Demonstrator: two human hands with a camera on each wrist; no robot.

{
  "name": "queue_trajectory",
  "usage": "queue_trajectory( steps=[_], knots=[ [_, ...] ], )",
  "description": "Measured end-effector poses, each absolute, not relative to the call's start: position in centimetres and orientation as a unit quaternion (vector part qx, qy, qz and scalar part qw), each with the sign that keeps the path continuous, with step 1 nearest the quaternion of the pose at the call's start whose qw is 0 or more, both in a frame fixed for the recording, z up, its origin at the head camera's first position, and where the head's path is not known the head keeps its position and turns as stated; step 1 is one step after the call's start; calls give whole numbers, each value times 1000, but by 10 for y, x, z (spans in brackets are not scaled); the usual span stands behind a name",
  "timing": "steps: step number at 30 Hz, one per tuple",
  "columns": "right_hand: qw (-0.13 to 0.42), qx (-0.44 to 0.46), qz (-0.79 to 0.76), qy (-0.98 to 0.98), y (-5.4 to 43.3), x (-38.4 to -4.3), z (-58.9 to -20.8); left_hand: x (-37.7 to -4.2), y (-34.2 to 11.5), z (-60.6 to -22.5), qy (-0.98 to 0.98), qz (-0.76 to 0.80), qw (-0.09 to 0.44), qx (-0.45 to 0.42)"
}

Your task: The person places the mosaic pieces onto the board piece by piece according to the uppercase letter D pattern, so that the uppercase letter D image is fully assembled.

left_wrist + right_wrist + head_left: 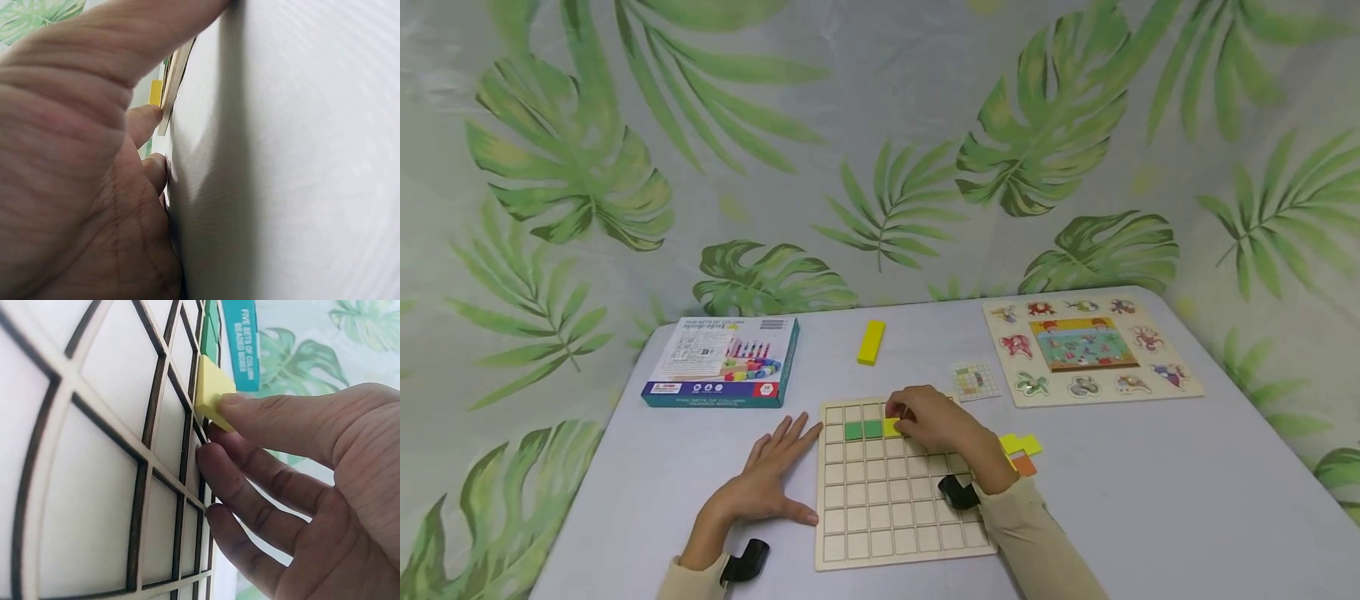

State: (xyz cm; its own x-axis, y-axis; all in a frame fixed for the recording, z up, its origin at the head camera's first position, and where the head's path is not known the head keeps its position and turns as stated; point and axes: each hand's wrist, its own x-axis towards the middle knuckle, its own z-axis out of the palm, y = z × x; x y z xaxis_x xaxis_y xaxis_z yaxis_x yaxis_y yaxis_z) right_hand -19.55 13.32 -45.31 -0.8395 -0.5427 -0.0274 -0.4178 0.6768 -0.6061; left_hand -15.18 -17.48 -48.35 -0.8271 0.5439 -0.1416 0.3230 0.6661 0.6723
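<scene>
A wooden grid board (859, 537) lies on the white table. Two green square tiles (862, 430) sit side by side in its second row. My right hand (934, 421) pinches a yellow square tile (212, 392) between thumb and index finger, just right of the green ones. In the right wrist view that tile is tilted against the grid, and the other fingertips rest by the board. With fingers spread, my left hand (767, 479) lies on the table along the board's left edge, thumb and index fingertip at the edge.
Yellow tiles (1021, 444) and an orange tile (1024, 465) lie right of the board, partly behind my right forearm. Behind the board are a yellow block (871, 342) and a small pattern card (976, 381). A boxed set (722, 362) stands back left, a sea-animal puzzle (1090, 350) back right.
</scene>
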Motion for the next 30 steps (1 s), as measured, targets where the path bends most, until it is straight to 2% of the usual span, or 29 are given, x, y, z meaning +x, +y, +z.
queue_trajectory(
  steps=[15,26,30],
  knots=[
    [118,-307,-286,900,141,-192,-445,-151,-174,-483,898,326,169,240],
    [126,-279,-300,903,136,-193,-448,-150,-174,-479,897,324,162,253],
    [113,-265,-289,913,132,-190,-445,-150,-175,-481,897,324,163,252]
  ],
)
